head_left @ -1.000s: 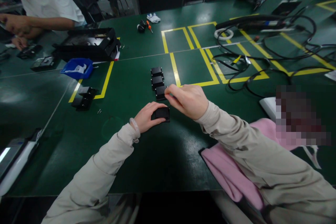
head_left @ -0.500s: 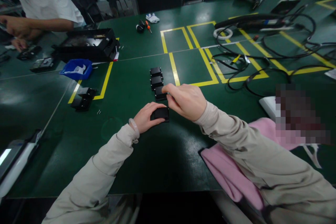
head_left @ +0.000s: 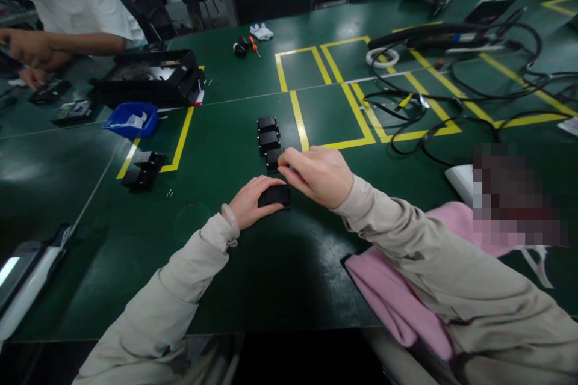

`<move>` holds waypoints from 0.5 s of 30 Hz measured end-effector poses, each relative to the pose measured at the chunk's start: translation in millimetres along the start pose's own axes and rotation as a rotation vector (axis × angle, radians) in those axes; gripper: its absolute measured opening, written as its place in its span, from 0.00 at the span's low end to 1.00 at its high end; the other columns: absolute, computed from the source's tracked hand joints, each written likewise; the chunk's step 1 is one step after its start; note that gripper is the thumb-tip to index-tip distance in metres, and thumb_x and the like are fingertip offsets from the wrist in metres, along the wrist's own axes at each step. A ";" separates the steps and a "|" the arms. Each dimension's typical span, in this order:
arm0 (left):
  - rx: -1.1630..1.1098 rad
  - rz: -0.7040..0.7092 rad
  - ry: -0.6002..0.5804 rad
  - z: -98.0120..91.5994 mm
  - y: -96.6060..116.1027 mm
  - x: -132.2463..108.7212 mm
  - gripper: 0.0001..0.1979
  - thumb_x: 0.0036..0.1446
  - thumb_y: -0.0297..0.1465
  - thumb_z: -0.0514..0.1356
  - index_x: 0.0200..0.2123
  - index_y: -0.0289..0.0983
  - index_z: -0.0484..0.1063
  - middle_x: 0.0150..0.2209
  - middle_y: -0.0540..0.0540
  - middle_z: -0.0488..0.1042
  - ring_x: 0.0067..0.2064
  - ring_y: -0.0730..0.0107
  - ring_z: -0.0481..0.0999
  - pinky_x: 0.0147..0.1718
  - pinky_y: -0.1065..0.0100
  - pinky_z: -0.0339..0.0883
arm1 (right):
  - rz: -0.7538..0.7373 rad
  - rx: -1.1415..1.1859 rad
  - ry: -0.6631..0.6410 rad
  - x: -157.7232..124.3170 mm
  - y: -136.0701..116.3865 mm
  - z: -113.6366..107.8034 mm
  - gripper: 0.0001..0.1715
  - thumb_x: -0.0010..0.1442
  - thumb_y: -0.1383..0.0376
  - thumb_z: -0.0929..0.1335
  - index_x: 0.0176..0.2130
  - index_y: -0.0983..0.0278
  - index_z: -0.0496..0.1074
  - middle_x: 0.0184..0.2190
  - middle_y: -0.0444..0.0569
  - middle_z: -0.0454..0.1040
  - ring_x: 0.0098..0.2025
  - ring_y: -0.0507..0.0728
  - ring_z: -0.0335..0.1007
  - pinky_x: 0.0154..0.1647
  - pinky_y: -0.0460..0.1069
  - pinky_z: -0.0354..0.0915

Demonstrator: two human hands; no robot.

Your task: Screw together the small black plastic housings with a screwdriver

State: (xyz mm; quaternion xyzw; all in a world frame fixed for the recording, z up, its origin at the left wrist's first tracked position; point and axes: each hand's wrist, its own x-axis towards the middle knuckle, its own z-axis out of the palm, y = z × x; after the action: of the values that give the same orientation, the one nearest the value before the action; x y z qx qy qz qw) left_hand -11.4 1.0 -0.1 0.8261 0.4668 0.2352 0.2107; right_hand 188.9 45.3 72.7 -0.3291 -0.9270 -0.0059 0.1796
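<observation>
My left hand (head_left: 249,201) grips a small black box-shaped part (head_left: 276,195) on the green table, thumb on the near side and fingers on the far side. Just above that part's right end is my right hand (head_left: 318,173), thumb and forefinger pinched together. Whatever sits between those fingertips is hidden or too small to name. Beyond my hands, similar black parts stand in a short row: a near one (head_left: 273,159) beside my right fingertips, a middle one (head_left: 270,141) and a far one (head_left: 267,123). Small light-coloured bits show at their sides.
More black parts (head_left: 143,171) and tiny screw-like pieces (head_left: 170,193) lie at left, near a blue tray (head_left: 132,120) and a large black housing (head_left: 149,77). Black cables (head_left: 433,96) spread over the right. Pink cloth (head_left: 392,295) lies under my right forearm. A co-worker's arm (head_left: 67,45) is at upper left.
My right hand has shifted slightly left, its fingertips closing to a tighter pinch. My left hand and the part it grips stay in place.
</observation>
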 end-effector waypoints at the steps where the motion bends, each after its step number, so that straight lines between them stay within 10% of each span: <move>1: -0.003 -0.002 -0.003 -0.1 -0.1 0.0 0.19 0.59 0.39 0.61 0.51 0.38 0.67 0.47 0.44 0.72 0.48 0.59 0.71 0.49 0.60 0.65 | 0.011 -0.002 0.003 0.2 -0.3 -0.3 0.21 0.69 0.61 0.53 0.44 0.66 0.69 0.28 0.49 0.76 0.28 0.55 0.69 0.31 0.49 0.51; 15: 0.002 -0.027 -0.022 -0.4 -0.2 -0.1 0.20 0.59 0.40 0.61 0.51 0.38 0.67 0.48 0.43 0.72 0.49 0.58 0.71 0.49 0.59 0.65 | 0.017 0.006 0.000 1.3 -2.1 -3.0 0.20 0.68 0.64 0.53 0.48 0.66 0.68 0.31 0.49 0.78 0.30 0.55 0.70 0.31 0.48 0.51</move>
State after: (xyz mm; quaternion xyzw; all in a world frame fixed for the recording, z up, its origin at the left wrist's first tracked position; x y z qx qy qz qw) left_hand -11.8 1.1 0.1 0.8225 0.4756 0.2227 0.2184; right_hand 187.7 44.0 76.2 -0.3363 -0.9243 -0.0017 0.1804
